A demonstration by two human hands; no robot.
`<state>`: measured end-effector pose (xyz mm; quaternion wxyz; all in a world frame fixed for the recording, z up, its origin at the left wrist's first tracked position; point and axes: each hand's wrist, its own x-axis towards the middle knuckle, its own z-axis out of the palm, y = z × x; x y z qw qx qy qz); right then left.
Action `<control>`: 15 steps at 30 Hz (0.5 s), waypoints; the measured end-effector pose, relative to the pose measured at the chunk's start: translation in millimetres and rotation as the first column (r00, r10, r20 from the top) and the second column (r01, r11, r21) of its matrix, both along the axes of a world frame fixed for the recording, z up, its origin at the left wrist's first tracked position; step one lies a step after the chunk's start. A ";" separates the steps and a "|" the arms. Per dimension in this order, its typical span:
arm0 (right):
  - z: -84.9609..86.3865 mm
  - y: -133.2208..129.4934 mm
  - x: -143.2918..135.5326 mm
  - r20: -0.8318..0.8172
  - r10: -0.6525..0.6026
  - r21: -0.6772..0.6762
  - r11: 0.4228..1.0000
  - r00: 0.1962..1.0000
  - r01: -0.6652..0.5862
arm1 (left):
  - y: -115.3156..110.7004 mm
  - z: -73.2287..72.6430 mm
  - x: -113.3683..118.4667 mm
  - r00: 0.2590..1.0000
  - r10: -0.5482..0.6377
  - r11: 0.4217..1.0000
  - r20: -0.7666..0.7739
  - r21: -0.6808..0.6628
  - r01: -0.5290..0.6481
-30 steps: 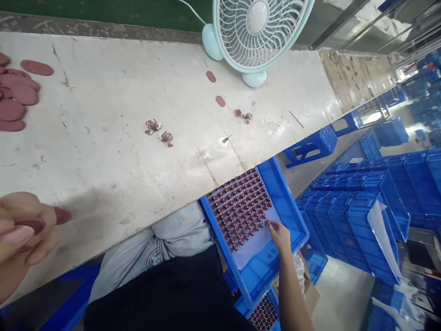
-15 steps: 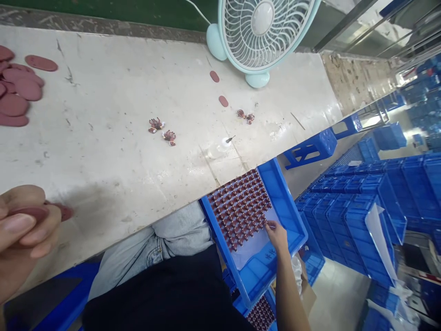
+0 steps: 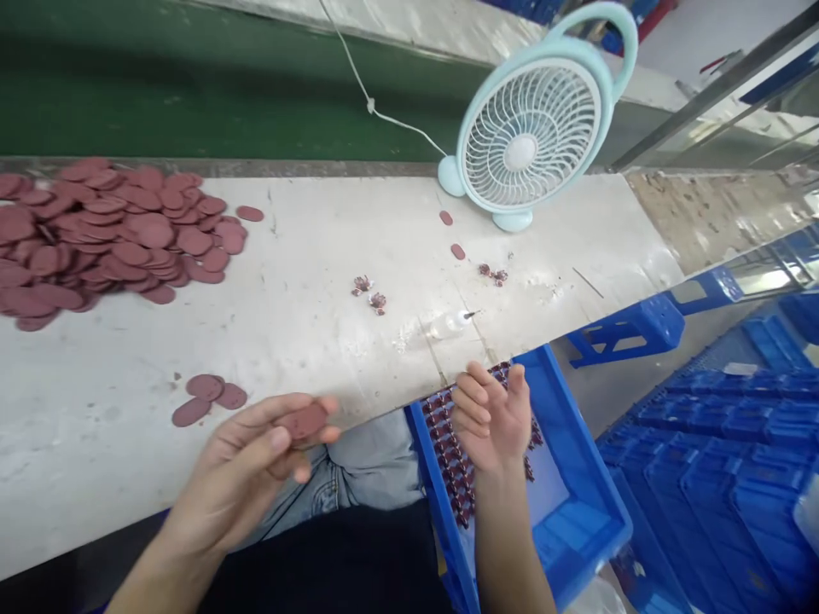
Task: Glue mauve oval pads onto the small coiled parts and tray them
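My left hand (image 3: 256, 452) pinches a maroon oval disc (image 3: 304, 420) between thumb and fingertips, just past the near edge of the white table (image 3: 307, 341). To its right, my right hand (image 3: 492, 418) hovers with fingers loosely curled. It is above a blue tray (image 3: 569, 460) at my lap, which holds rows of small red-brown pieces (image 3: 451, 465). Whether the right fingers pinch one of those pieces is hidden. The two hands are a short gap apart.
A large pile of maroon discs (image 3: 108, 239) lies at the table's far left, and three loose discs (image 3: 208, 396) lie near my left hand. Small figures (image 3: 369, 292), a tiny clear bottle (image 3: 454, 322) and a pale blue fan (image 3: 531, 145) stand further back. Blue crates (image 3: 723, 460) fill the floor to the right.
My right hand has lifted off the tray's pieces and come up toward the left hand. The left hand with its disc now sits in the middle of the view, which has swung left.
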<state>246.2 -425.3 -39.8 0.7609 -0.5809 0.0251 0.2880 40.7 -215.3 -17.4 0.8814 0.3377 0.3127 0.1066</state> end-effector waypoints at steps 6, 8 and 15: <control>12.5 80.2 23.1 -0.112 0.200 0.397 0.907 0.973 -0.141 | -19.1 -2.0 -0.5 0.991 0.005 0.982 0.136 -0.187 0.020; 20.0 85.4 20.4 -0.131 0.229 0.455 0.878 0.965 -0.147 | -20.9 -3.3 -1.0 0.986 0.020 0.976 0.167 -0.219 0.018; 46.5 71.9 -65.0 0.238 0.135 0.193 0.964 0.962 -0.183 | -27.0 -9.0 4.2 0.988 0.031 0.957 0.149 -0.289 0.013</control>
